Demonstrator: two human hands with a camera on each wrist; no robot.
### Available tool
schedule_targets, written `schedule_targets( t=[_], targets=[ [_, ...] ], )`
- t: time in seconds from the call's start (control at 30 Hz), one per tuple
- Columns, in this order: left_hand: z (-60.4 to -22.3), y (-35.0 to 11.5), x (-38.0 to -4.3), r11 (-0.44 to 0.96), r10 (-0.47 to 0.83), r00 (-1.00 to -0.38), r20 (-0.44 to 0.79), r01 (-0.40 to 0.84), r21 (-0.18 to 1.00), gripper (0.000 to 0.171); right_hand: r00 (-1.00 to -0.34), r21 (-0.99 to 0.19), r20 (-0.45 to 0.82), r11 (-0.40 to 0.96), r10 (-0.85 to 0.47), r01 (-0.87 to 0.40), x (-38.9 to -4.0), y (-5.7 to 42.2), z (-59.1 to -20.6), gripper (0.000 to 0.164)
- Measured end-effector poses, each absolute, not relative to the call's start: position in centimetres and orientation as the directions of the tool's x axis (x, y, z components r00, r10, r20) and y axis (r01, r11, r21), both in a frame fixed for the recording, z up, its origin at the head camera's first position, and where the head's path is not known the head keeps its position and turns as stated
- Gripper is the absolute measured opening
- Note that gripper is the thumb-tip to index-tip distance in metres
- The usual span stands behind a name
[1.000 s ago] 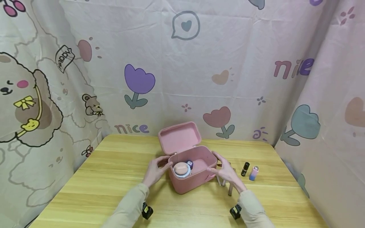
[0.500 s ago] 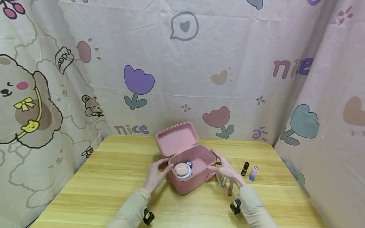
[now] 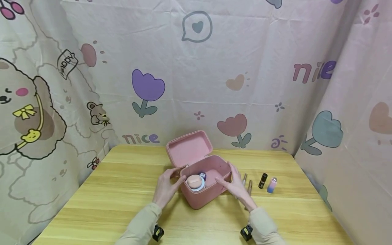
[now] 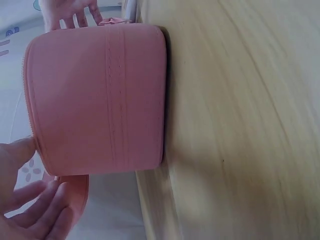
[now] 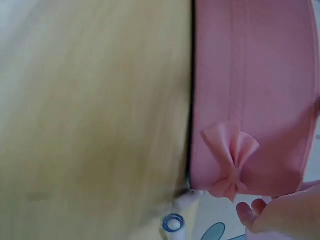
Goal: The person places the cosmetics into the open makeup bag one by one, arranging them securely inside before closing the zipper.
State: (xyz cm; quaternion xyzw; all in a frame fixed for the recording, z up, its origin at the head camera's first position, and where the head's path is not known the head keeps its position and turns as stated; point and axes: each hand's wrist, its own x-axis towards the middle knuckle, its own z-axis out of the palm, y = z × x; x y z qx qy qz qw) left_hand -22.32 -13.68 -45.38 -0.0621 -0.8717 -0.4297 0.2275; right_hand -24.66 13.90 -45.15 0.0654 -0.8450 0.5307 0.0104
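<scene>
A pink makeup case [image 3: 205,196] stands on the table with its lid [image 3: 190,149] raised at the back. Inside, at the left end, lie a round powder puff [image 3: 194,182] on a white round container and a small dark blue item [image 3: 202,175]. My left hand [image 3: 164,188] grips the case's left rear corner, thumb at the rim and fingers behind by the lid. At the right end, my right hand [image 3: 235,186] holds the case with the thumb over the front rim and the fingers along the side. A pink bow [image 5: 232,162] shows on the front in the right wrist view.
Right of the case, slim brown sticks [image 3: 249,186] lie partly hidden by the right hand. Beyond them are a black tube [image 3: 262,180] and a pink-and-blue tube [image 3: 272,185]. A patterned curtain [image 3: 196,75] hangs behind the wooden table [image 3: 122,177].
The case has turned slightly, its lid shifting a little left. My right hand has moved left, its thumb now over the front rim. My left hand stays at its corner.
</scene>
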Motion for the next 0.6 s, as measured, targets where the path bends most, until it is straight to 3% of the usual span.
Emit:
schedule_targets(
  t=[0.33,0.6],
  targets=[
    [-44.6,-14.9,-24.3,0.62,-0.129,-0.793,0.596,0.404,0.672,0.052,-0.991,-0.894,0.11,0.429,-0.075,-0.132,-24.4,13.5,-45.5,0.101],
    [-42.5,-17.3,-28.5,0.651,-0.061,-0.822,0.566,0.397,0.647,0.057,-0.994,-0.895,0.09,0.433,-0.06,-0.107,-24.5,13.6,-45.9,0.101]
  ],
)
